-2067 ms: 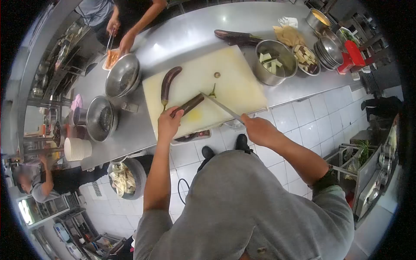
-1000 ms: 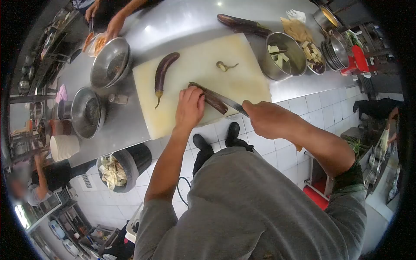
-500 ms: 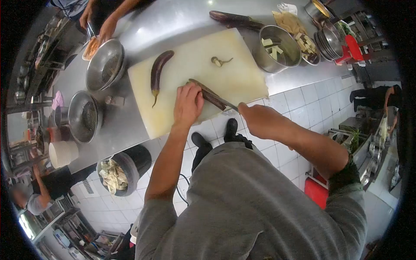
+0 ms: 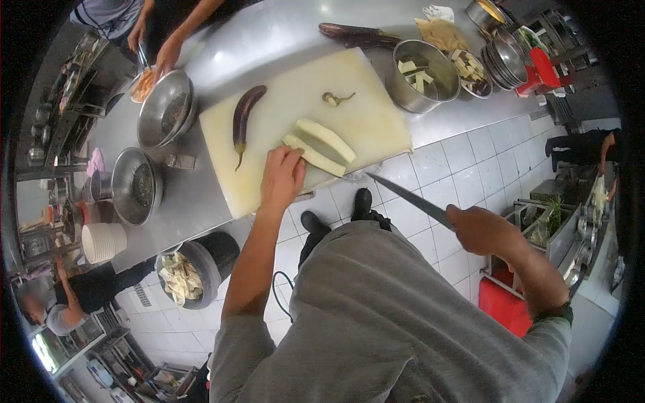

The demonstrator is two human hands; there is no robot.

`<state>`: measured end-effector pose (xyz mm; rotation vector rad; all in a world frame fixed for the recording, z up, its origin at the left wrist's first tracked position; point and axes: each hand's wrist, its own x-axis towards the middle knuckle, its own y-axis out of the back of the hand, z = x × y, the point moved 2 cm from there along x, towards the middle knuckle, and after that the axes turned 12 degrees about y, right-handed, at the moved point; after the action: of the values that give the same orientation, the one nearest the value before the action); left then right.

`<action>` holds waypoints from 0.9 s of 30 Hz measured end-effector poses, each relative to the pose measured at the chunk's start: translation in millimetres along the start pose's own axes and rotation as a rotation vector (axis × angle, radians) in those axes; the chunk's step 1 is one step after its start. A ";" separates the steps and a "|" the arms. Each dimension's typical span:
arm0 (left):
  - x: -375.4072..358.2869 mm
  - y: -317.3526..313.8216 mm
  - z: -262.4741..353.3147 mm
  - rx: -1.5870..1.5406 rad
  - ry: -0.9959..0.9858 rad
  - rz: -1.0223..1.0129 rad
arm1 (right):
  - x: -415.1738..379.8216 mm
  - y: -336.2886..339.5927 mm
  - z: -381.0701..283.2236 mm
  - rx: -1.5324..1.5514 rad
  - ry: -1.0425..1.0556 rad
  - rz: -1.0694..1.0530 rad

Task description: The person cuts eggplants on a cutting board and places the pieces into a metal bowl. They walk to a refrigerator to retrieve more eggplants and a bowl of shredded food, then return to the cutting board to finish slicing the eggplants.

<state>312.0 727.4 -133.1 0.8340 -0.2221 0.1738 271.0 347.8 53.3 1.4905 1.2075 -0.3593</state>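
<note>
Two lengthwise eggplant halves lie with pale flesh up on the white cutting board. My left hand has its fingers curled on the end of the nearer eggplant half. The farther half rests beside it, a gap between them. Off the board's edge, over the floor, my right hand grips a kitchen knife, its blade pointing toward the board. A whole purple eggplant lies at the board's left, and a cut-off eggplant stem near its far side.
Another eggplant lies behind the board. A steel pot and a bowl hold eggplant pieces. Metal bowls stand left, above a waste bin. Across the table, a co-worker's hands work over orange food.
The eggplant under the blade has come apart into two halves, showing pale flesh. My right hand has drawn the knife away to the right and toward me. My left hand stays at the eggplant.
</note>
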 end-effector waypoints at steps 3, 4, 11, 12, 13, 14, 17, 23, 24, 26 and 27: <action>-11.1 6.9 2.2 -0.020 0.008 -0.008 | 4.6 8.2 -10.9 0.031 0.048 0.111; -9.2 5.7 2.3 -0.025 -0.011 0.006 | 19.0 8.6 -17.0 0.058 0.086 0.176; -6.0 1.8 -1.6 0.016 -0.007 0.023 | 115.1 30.7 -65.8 0.073 0.253 0.316; -5.4 2.0 -1.1 0.016 -0.011 0.027 | 119.4 31.2 -67.4 0.063 0.268 0.312; -5.3 2.0 -1.0 0.014 -0.013 0.031 | 122.7 31.8 -69.1 0.051 0.282 0.307; -6.1 1.9 -1.4 0.010 -0.016 0.034 | 125.0 32.1 -70.8 0.052 0.285 0.306; -6.1 1.0 -2.7 0.010 0.014 0.004 | 127.4 32.5 -75.4 0.059 0.291 0.307; -6.7 -0.3 -3.5 0.039 0.002 0.051 | 147.9 33.4 -84.8 0.023 0.288 0.298; -5.1 -0.6 -3.7 0.041 -0.008 0.056 | 147.9 36.0 -87.4 0.024 0.288 0.294; -6.3 -0.2 -3.5 0.048 -0.018 0.062 | 139.9 35.8 -87.6 0.024 0.277 0.277; -5.7 -0.4 -3.6 0.043 -0.013 0.058 | 131.7 35.0 -84.0 0.017 0.267 0.271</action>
<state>307.1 729.4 -137.2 0.8721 -0.2555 0.2282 324.1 488.7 -1.0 1.7311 1.1894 0.0127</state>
